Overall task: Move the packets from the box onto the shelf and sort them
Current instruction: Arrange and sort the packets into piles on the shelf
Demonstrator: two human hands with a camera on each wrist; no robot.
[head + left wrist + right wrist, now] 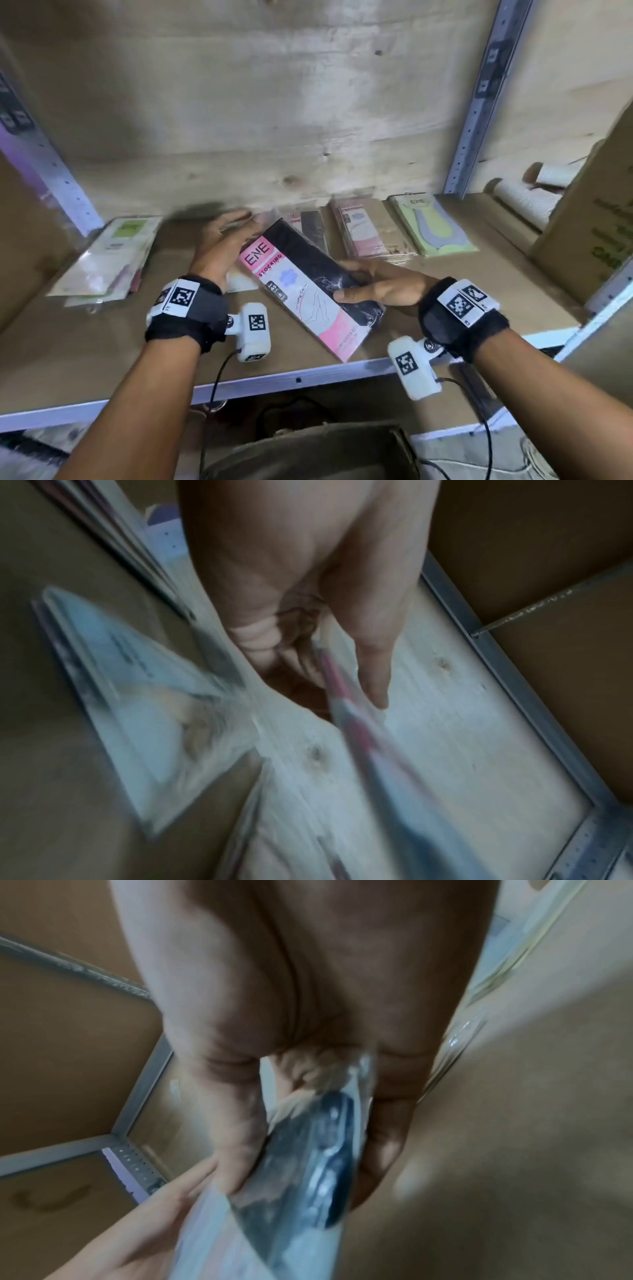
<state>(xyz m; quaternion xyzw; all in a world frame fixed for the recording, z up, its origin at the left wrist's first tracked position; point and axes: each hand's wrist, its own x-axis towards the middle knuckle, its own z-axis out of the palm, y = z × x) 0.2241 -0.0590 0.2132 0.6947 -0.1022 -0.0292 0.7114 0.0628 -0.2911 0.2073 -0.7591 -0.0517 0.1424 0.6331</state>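
Shelf [102, 363], left to right: one pile of pale packets with a green label [109, 255] at far left; left hand [222, 245], fingers straight, against the far end of the black-and-pink stocking packet [308, 291]; right hand [380, 284] grips that packet's right edge, thumb on top. Behind: three piles, dark [310, 224], pink [370, 228], green [433, 226]. One cardboard box [596, 233] at far right.
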